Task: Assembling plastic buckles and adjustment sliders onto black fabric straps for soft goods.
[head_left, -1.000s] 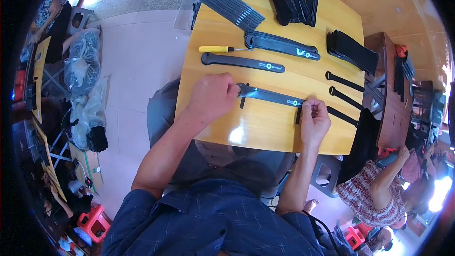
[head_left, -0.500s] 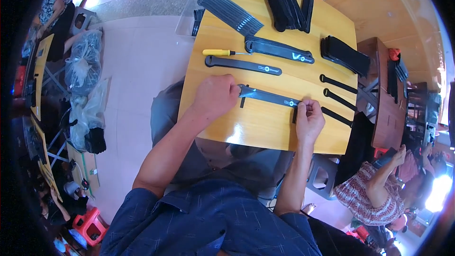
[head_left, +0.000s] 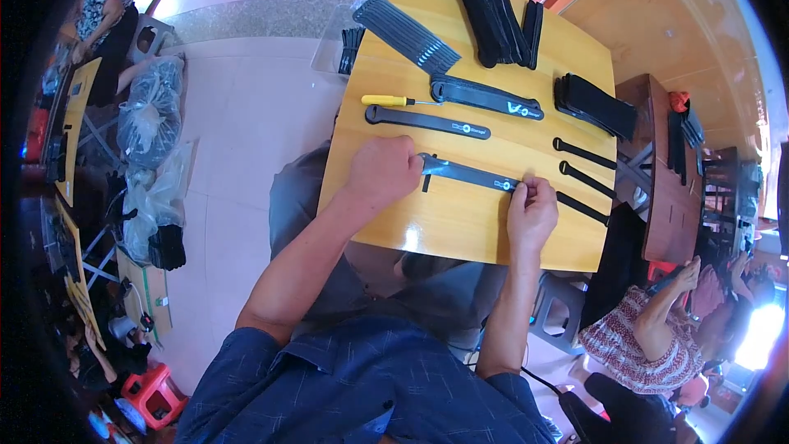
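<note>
A dark grey strap (head_left: 472,174) with a light printed mark lies stretched between my hands near the front of the table. My left hand (head_left: 385,169) is closed on its left end, where a shiny patch shows and a short black strip hangs below. At the strap's right end, my right hand (head_left: 532,210) pinches with thumb and fingers, partly hiding that end. Just beyond the held strap rests a single grey strap (head_left: 427,122) with a looped end. Behind that are a yellow-handled screwdriver (head_left: 385,101) and a pile of similar printed straps (head_left: 489,99).
A fan of grey straps (head_left: 407,35) and bundles of black straps (head_left: 497,25) lie at the back of the wooden table (head_left: 394,234). Rightward are a black stack (head_left: 593,105) and slim black looped straps (head_left: 585,153). A clear bin (head_left: 327,45) stands left. People sit nearby on both sides.
The view has shifted slightly, so the table sits a little lower. Both hands keep their grip; the black strip below the right end is now hidden behind my right hand.
</note>
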Motion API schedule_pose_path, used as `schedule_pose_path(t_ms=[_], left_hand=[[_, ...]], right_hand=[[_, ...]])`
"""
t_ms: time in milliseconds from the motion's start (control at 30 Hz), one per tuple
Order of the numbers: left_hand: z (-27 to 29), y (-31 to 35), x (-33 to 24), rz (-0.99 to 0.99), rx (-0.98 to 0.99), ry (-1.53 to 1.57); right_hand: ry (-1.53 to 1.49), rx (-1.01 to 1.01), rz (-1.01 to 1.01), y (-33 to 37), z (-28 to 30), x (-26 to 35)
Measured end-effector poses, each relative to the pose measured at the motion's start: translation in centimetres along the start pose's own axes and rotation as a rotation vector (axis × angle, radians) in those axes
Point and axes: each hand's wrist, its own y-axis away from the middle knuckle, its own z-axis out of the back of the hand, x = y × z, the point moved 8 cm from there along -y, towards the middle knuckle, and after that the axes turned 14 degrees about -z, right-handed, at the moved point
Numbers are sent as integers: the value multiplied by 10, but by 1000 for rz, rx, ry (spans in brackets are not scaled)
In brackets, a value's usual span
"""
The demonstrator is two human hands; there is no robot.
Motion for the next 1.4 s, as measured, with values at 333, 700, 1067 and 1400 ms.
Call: schedule_pose_path(t_ms=[333,700,1067,1400], left_hand=[[11,16,-1,-44,-93,178],[6,74,-69,-560,-189,-71],[-22,64,-54,-476,132,-153],[-19,63,-54,-454,161,-186]], right_hand=[[174,-92,34,13,11,26],[214,221,465,73,-27,89],[336,301,380,90,-42,62],[416,176,189,81,-24,25]])
